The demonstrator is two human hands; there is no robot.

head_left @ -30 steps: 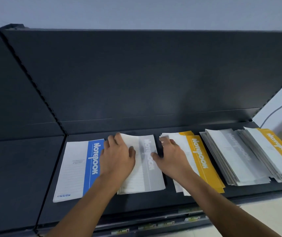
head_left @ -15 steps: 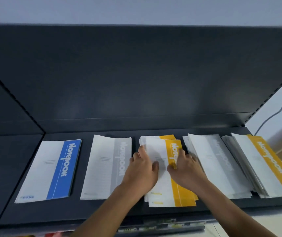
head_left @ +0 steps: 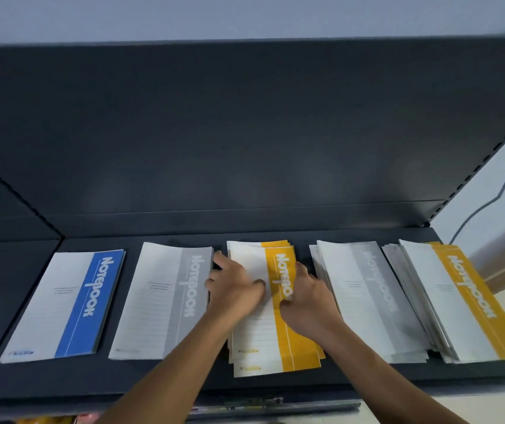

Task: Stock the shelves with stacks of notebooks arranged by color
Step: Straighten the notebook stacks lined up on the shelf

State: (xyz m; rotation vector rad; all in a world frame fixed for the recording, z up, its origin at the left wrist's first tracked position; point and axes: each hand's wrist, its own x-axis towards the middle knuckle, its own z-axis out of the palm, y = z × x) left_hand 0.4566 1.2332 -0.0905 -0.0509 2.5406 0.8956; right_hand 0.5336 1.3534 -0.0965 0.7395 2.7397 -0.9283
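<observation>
Two bare hands, the left hand (head_left: 235,290), the right hand (head_left: 310,304), bare wrists, bare forearms cut by the frame edge

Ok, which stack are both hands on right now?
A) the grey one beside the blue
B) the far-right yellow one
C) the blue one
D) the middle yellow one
D: the left hand and the right hand both rest on the top cover of the middle yellow stack.
</observation>
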